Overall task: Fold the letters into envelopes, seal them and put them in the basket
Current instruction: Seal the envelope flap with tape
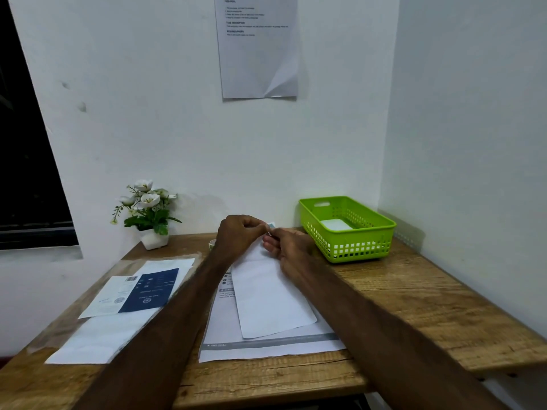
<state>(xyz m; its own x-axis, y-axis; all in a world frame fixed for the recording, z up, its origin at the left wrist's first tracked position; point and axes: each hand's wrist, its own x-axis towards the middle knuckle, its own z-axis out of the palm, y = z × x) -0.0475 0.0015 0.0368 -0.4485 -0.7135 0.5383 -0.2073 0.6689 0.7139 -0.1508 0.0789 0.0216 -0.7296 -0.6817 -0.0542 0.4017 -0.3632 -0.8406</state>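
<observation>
Together, left hand [238,232] and right hand [285,244] pinch the envelope [272,294] top.

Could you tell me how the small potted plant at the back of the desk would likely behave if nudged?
The potted plant probably tips easily: its flowers spread wider than its small white pot. It looks light, so it may slide on the smooth wooden desk first.

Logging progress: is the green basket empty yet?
Not empty. The green basket holds at least one white envelope, lying flat inside; how many cannot be told.
</observation>
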